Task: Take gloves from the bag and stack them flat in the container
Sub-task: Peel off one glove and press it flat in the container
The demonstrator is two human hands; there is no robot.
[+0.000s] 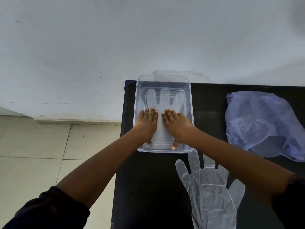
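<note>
1. Both my hands are inside the clear rectangular plastic container (191, 103). My left hand (147, 122) and right hand (176, 123) lie palm down with fingers straight, pressing flat on the thin clear plastic glove (162, 100) that lies on the container's floor. Neither hand grips anything.
2. That glove's fingers point toward the container's far wall, so its long axis runs away from me, along the container's length.
3. A second clear plastic glove (209, 192) lies flat on the black table (148, 187), just on the near side of the container and toward its right corner. Its fingers point toward the container, one fingertip reaching the near rim, and its cuff is nearest me.
4. This second glove lies under my right forearm, so I judge my right hand is the nearer one to draw back and pick it up.
5. The crumpled translucent blue plastic bag (264, 123) sits to the right of the container, apart from it.
</note>
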